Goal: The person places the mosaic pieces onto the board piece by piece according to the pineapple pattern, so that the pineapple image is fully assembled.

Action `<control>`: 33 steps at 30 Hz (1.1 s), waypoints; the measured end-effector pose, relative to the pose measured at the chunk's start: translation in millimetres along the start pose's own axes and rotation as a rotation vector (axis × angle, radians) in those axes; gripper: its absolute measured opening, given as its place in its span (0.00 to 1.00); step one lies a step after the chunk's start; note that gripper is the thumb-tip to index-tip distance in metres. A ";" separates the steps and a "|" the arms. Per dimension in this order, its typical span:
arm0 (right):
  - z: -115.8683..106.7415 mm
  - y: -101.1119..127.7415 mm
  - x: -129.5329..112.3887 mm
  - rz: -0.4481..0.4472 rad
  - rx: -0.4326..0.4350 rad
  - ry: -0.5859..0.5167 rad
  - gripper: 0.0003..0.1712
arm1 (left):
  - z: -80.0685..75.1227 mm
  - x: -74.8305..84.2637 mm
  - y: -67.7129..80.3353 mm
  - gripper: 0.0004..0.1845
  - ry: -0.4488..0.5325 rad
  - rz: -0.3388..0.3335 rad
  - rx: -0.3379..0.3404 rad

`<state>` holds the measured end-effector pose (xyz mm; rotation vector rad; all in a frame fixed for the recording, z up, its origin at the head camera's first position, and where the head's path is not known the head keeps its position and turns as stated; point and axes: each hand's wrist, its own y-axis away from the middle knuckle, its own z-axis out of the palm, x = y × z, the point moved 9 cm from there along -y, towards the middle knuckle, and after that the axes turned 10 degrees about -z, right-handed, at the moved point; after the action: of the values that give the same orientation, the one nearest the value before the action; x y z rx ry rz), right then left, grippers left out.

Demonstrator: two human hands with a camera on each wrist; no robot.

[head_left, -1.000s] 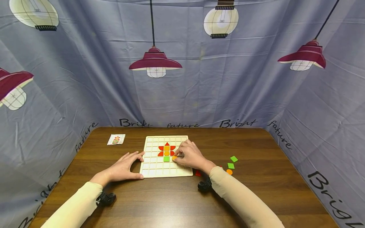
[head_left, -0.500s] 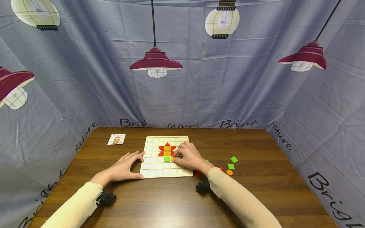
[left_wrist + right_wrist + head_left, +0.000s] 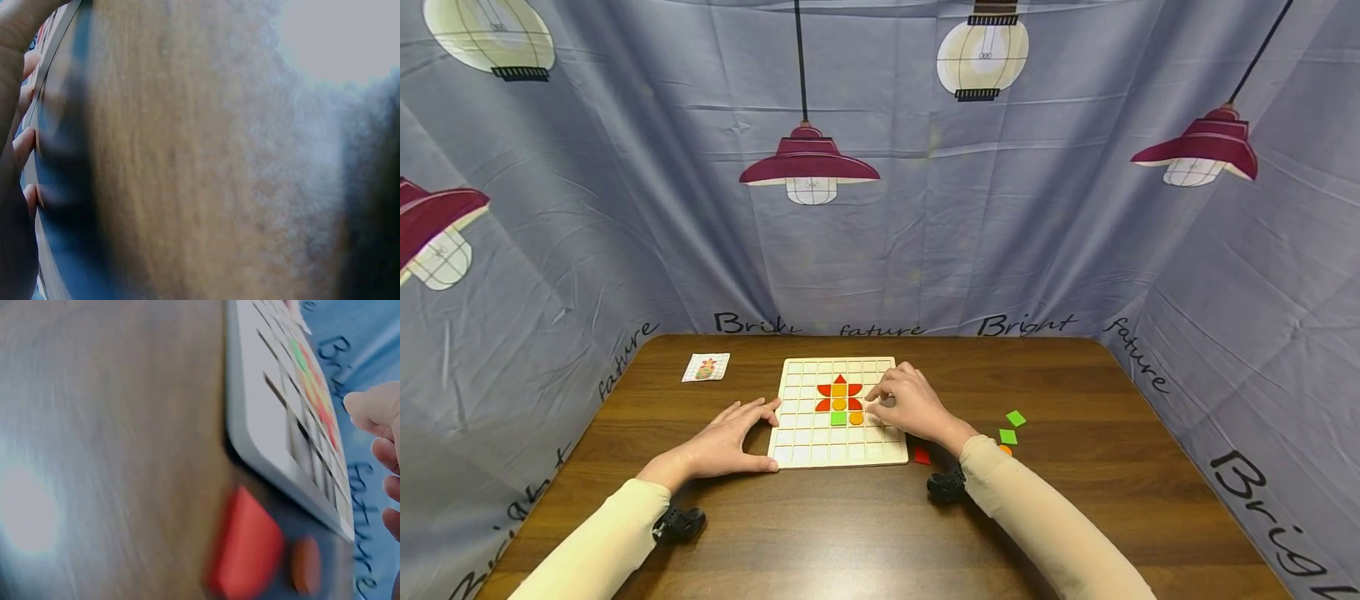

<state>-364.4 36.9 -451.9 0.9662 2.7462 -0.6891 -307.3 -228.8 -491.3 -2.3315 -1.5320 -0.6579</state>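
A pale gridded board [image 3: 805, 454] lies on the table, bearing a flower pattern of red, orange and green pieces. My left hand [image 3: 730, 440] rests at its left edge, thumb and fingers spread apart and touching the rim. Just right of the green square [image 3: 838, 419] sits an orange disc [image 3: 856, 418] in its own cell. My right hand [image 3: 913, 406] hovers over the board's right side, apart from the disc, its fingers loosely bent with nothing seen between them. In the right wrist view, the right hand's fingers [image 3: 372, 406] stand above the board.
A small printed card [image 3: 706, 367] showing a similar flower lies at the back left. Right of the board are a red piece [image 3: 922, 455], green squares [image 3: 1016, 418] and an orange disc [image 3: 1005, 450], partly hidden by the right forearm. A printed curtain [image 3: 880, 250] hangs behind the table.
The right hand moved the orange disc slightly left into the cell beside the green square, let go of it, and drew back to the right. The left hand stayed in place.
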 end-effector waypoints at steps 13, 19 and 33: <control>-43.3 37.0 45.0 0.100 0.039 -0.023 0.11 | -0.9 0.5 0.4 0.32 0.003 0.003 0.002; -44.2 48.8 48.5 0.092 0.005 -0.022 0.11 | 0.1 0.4 0.1 0.32 0.005 0.005 -0.002; -28.5 71.6 52.0 0.063 -0.104 -0.017 0.13 | 0.2 0.6 -0.3 0.33 -0.001 0.011 0.004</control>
<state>-360.1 128.3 -468.2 1.0142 2.6936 -0.5369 -307.3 -228.1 -491.1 -2.3361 -1.5192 -0.6507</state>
